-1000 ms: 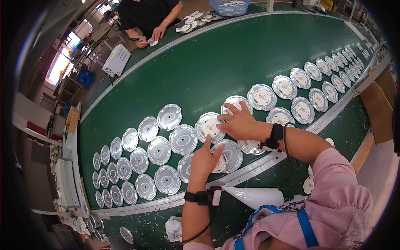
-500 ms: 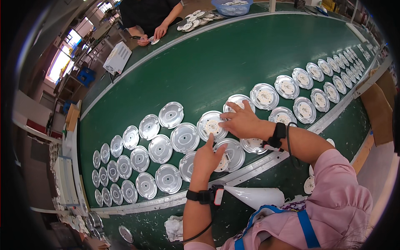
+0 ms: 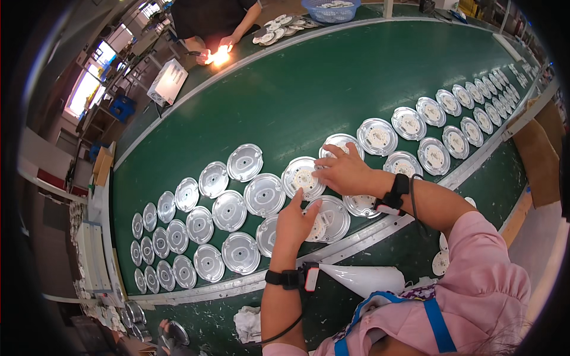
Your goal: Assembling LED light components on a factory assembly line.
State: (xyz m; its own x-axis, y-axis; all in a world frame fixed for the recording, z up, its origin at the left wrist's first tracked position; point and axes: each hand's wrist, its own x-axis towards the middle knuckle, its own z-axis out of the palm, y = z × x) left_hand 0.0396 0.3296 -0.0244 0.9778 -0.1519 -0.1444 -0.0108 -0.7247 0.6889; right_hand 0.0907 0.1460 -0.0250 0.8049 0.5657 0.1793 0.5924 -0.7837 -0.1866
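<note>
A round white circuit board lies in a shiny metal disc on the green belt. My left hand has its index finger at the board's lower edge, thumb spread apart. Beside that thumb, a second white board overlaps another metal disc; my palm partly covers this board, so I cannot tell if it is held. From the right, my right hand reaches with fingers spread, fingertips touching the first board's right edge. Its other fingers extend over a neighbouring disc that carries a board.
Rows of bare metal discs run leftward; discs with boards run rightward. A metal rail edges the belt, with a white cone nearby. Across the belt a co-worker's hands are beside a bright glow. Another person's hand shows lower left.
My left index finger has drawn back slightly, while my right hand has barely moved. The discs have shifted a little. A bright glow has appeared at the co-worker's hands, and another hand at lower left.
</note>
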